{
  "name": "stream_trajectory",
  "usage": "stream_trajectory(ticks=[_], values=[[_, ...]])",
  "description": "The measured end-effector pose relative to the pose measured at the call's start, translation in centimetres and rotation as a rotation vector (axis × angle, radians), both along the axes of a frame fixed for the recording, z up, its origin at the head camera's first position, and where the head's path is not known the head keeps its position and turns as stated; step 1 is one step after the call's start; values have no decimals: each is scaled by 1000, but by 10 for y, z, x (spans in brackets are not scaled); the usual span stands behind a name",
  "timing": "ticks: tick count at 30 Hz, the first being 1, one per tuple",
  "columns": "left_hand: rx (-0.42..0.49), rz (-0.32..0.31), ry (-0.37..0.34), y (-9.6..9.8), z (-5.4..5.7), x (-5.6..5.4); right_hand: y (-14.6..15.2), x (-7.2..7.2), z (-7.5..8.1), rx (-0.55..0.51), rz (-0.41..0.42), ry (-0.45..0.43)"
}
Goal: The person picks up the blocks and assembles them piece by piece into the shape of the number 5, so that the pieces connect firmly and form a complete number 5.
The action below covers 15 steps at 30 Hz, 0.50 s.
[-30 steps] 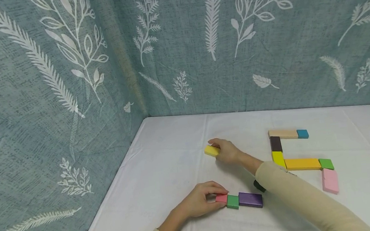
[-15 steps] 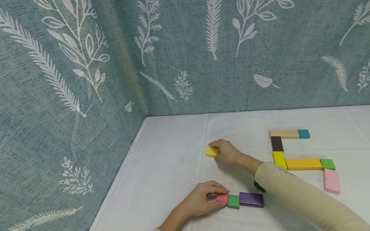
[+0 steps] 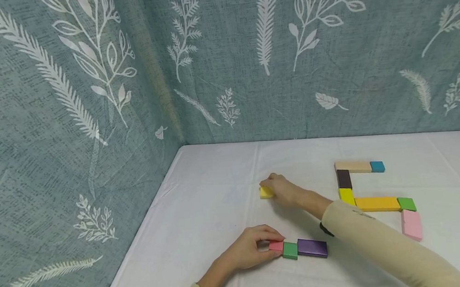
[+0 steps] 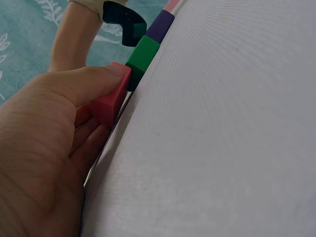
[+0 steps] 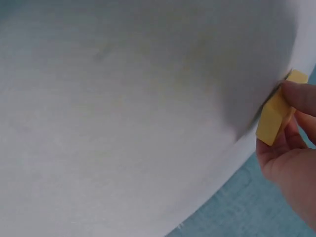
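My left hand (image 3: pixel 248 249) pinches a red block (image 4: pixel 112 101) between thumb and fingers at the left end of a short row. A green block (image 3: pixel 290 250) touches the red one, and a longer purple block (image 3: pixel 312 248) continues the row to the right. Farther back on the table, my right hand (image 3: pixel 282 189) holds a yellow block (image 3: pixel 266 192) by its edges. In the right wrist view the thumb lies across that yellow block (image 5: pixel 274 116), with fingers curled on its other side. Part of it is hidden under the hand.
Right of the right arm, a bent chain lies on the white tablecloth (image 3: pixel 200 178): beige (image 3: pixel 353 166), blue (image 3: pixel 377 166), dark brown (image 3: pixel 344 179), yellow (image 3: pixel 346 196), orange-yellow (image 3: pixel 377 203), green (image 3: pixel 407 203) and pink (image 3: pixel 411 224) blocks. A leaf-patterned curtain (image 3: pixel 222 61) hangs behind.
My right hand has turned the yellow block and shifted it slightly right and toward me. The left hand and the red, green and purple row have stayed in place.
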<state>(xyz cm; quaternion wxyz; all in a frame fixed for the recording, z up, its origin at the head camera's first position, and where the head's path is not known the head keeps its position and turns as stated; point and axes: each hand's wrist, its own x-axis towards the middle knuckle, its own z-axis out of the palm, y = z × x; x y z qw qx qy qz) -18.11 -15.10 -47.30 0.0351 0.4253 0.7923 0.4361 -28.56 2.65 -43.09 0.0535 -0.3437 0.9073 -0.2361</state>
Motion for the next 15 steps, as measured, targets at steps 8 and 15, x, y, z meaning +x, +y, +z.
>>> stream_trajectory(ticks=[8,15], values=[[-7,8,-10,1,0,0,19,-1,6,-59,-48,-101],[-9,16,-29,1,2,1,37,-6,7,-131,-118,-218]])
